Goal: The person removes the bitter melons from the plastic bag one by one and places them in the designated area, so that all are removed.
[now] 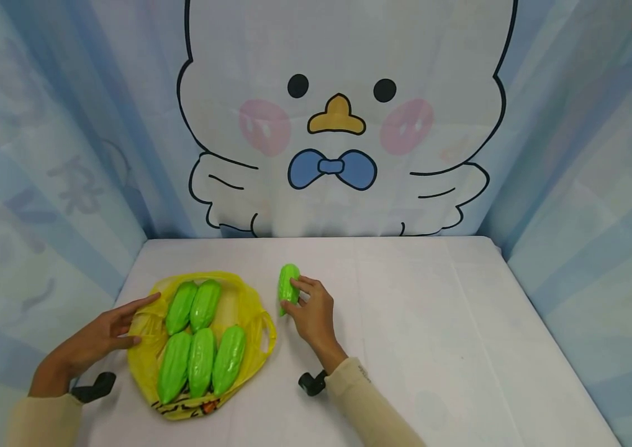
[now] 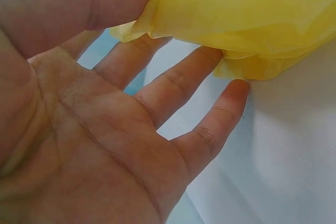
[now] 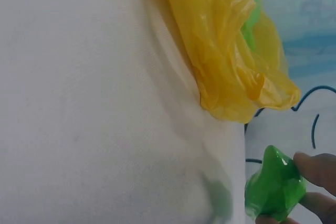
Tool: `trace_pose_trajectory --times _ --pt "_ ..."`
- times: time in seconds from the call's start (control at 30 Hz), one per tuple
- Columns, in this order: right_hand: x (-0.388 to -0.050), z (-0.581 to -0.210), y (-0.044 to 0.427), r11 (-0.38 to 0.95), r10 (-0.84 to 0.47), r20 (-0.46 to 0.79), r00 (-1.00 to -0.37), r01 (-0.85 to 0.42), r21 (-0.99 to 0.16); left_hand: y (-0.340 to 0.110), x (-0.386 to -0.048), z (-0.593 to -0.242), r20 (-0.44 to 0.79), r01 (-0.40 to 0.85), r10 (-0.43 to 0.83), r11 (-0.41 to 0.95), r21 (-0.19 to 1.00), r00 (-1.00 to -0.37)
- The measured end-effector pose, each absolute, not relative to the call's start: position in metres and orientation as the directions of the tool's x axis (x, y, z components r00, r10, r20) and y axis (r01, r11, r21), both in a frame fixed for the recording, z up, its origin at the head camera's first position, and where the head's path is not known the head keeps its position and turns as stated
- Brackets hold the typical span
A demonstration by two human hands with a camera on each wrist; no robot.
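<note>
- Cucumber (image 1: pixel 287 287) — green and glossy — is in the right hand (image 1: pixel 314 312), just to the right of the bag (image 1: pixel 254 305), over the far half of the desk (image 1: pixel 433 347).
- The right hand pinches it between thumb and fingertips; in the right wrist view it is raised off the white cloth, with a soft shadow near it.
- The left hand (image 1: pixel 97 338) is at the bag's left side, thumb and fingers apart, the fingers nearly straight and touching the yellow plastic.
- The two hands are well apart, with the bag between them.
- The bag lies on the desk with its mouth open; five more cucumbers (image 1: pixel 202 362) lie in it, two in the far row and three in the near one.
- A handle loop (image 1: pixel 272 335) stands out on the bag's right side.
- Beige sleeves (image 1: pixel 377 406) cover both forearms — a black mount (image 1: pixel 313 383) shows at each wrist.
- Behind the desk hangs a pale backdrop (image 1: pixel 338 208) with a cartoon figure in a blue bow tie.
</note>
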State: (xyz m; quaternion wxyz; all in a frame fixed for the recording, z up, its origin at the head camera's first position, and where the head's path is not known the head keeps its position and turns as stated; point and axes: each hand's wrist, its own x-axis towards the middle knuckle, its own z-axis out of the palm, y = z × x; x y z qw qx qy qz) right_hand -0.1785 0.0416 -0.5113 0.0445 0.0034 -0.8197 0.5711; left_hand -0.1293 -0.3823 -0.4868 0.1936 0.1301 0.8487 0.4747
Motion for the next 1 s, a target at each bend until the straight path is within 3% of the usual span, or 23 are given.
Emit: trace_pose_trajectory --times 0.37,0.67,1.0 --pt "-0.180 -0.520 0.041 0.392 0.067 0.066 -0.996 -0.035 -0.919 -0.382 -0.131 -0.487 -0.224 0.031 0.387 0.553 0.833 -0.894" --pt "-0.180 -0.520 0.042 0.442 0.076 0.132 -0.988 -0.085 -0.893 -0.383 -0.132 -0.487 -0.215 0.033 0.402 0.528 0.849 -0.890" --pt "-0.175 -0.501 0.028 0.341 0.088 0.190 -0.978 -0.149 -0.928 -0.384 -0.131 -0.488 -0.192 0.054 0.417 0.510 0.859 -0.889"
